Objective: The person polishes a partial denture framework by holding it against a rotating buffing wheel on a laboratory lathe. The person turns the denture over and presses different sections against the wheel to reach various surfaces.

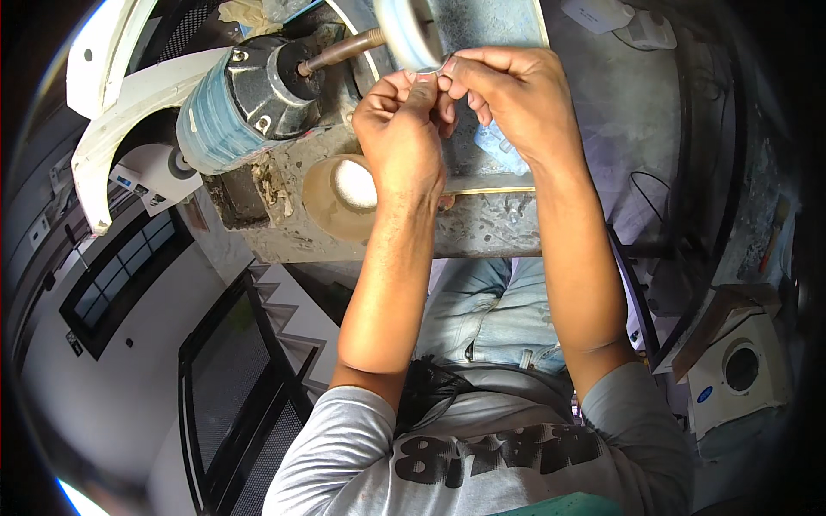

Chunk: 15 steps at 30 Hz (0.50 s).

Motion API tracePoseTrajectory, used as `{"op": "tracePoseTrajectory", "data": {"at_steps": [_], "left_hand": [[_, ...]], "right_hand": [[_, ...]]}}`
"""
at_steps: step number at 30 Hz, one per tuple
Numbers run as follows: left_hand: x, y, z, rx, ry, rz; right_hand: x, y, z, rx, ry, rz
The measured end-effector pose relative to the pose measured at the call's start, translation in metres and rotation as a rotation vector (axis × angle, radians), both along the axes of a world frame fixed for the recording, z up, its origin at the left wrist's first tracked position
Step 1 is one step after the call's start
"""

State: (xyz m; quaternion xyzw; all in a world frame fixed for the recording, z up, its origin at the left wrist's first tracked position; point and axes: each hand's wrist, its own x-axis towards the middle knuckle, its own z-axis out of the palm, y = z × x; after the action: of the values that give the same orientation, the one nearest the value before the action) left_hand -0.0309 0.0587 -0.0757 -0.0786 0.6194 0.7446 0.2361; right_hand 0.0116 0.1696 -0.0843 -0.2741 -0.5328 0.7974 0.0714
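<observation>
Both my hands meet at the lower edge of a pale buffing wheel (403,34), blurred as if spinning. Between my fingertips is a small thin metal piece (436,70), grey and slightly curved; it appears to touch the wheel's rim. My left hand (398,129) pinches its left end with thumb and forefinger. My right hand (520,99) pinches the right end, the other fingers curled under. How much of the piece lies behind my fingers is hidden. A threaded shaft (348,52) joins the wheel to a blue motor (219,120) with a black end cap on the left.
A tan bowl (327,215) with white contents stands left of my left wrist on the stained bench (486,225). A light-blue packet (499,148) lies under my right hand. A curved white guard (90,163) arches around the motor. White containers (619,21) stand at far right.
</observation>
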Motion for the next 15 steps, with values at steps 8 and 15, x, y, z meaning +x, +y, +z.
{"op": "tracePoseTrajectory", "data": {"at_steps": [8,15], "left_hand": [[0.009,0.008,-0.003,-0.011,0.074,0.088],[0.011,0.001,-0.018,-0.216,0.443,0.081]], "right_hand": [[0.004,0.002,-0.002,0.046,0.154,0.052],[0.007,-0.002,-0.001,0.255,0.115,0.090]]}}
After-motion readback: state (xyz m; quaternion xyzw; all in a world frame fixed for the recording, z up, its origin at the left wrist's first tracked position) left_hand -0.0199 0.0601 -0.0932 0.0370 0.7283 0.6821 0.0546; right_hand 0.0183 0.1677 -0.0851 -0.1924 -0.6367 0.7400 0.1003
